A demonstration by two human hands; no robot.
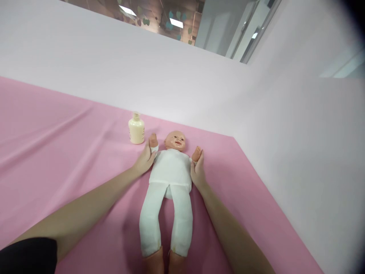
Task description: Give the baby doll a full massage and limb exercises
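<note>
Left hand [145,159], right hand [197,172] flank soft cloth-bodied doll [170,179].

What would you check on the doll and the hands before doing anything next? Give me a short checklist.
1. Doll flat on its back on the pink sheet: ok.
2. Left hand against the doll's raised arm: ok, touching; a closed grasp cannot be told.
3. Right hand against the doll's other arm: ok, touching; grasp cannot be told.
4. Bottle upright and apart from the doll: ok, though it stands close to the left hand.
5. Bottle cap shut: cannot tell.
6. Doll's feet free: cannot tell, they are cut off by the lower edge of the picture.
</note>
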